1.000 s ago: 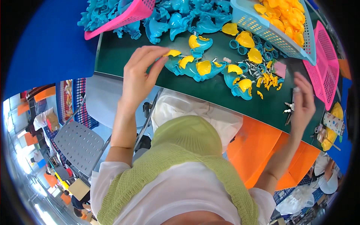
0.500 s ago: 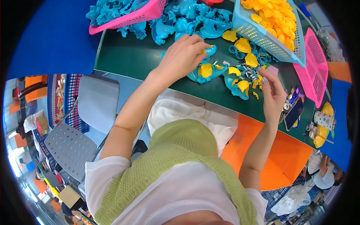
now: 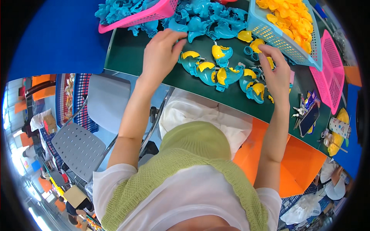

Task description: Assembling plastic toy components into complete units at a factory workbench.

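The left hand (image 3: pixel 160 52) hung at the near edge of the blue pile (image 3: pixel 198 27), its thumb and forefinger a little apart, with nothing I could make out between them; whether it touched a piece there, I couldn't tell. The right hand (image 3: pixel 279 71) was above the loose yellow caps (image 3: pixel 244 36) and blue rings (image 3: pixel 254 56), fingers bent, thumb apart from them, nothing visible in its grasp.

Between the hands lay the blue shells (image 3: pixel 222 54) on the green table (image 3: pixel 127 50), in a row with one set behind, yellow caps seated in them and pins (image 3: pixel 202 58) poking out of some. To my eye the step in hand was picking parts for those shells, both hands between grips. The next move called for a light pinch on a thin edge, without jostling the row.

Farther out stood the light-blue basket (image 3: pixel 269 34), heaped with more yellow caps, and a pink basket (image 3: pixel 142 17) beside the blue pile. A phone (image 3: pixel 309 120) and keys (image 3: pixel 298 111) lay off to the right.
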The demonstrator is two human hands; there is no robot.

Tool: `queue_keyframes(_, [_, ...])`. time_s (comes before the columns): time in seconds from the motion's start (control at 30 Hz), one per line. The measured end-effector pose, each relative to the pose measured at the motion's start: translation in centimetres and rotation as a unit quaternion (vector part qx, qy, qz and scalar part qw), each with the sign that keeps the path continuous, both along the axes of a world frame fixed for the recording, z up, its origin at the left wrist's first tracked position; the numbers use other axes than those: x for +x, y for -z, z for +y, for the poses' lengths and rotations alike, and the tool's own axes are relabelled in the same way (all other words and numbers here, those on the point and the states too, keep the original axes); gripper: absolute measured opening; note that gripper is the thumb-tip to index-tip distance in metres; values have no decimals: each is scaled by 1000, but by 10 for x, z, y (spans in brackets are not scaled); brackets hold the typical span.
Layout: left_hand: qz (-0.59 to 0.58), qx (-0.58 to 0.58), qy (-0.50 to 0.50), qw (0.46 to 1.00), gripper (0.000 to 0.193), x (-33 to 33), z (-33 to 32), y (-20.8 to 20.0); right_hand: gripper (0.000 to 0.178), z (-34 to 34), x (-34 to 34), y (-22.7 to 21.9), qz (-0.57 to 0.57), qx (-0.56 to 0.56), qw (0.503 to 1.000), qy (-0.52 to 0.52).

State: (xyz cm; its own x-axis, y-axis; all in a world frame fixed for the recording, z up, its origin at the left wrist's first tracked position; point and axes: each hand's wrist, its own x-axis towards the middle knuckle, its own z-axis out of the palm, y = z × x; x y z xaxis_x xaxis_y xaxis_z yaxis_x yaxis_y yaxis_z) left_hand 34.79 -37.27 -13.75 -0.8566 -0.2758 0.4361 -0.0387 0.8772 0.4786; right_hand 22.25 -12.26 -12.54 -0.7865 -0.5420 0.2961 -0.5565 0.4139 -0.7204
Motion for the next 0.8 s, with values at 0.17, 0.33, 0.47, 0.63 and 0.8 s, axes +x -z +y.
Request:
queue_keyframes(0.17, [38,-67,53,996,13,-45,14,8,17,5,14,-3,-52,-17,998,-19])
queue_keyframes(0.33, [-33,-314,28,949,20,-96,28,18,15,17,33,-12,-56,-35,998,10])
queue_keyframes(0.47, [-153,-244,69,955,22,-102,44,-12,16,38,37,-9,-30,-51,998,29])
queue_keyframes(0.63, [75,-227,42,970,9,-103,31,0,15,74,40,7,-9,-44,988,146])
queue_keyframes(0.8, [0,161,90,983,17,-82,41,-34,17,78,42,19,57,58,993,82])
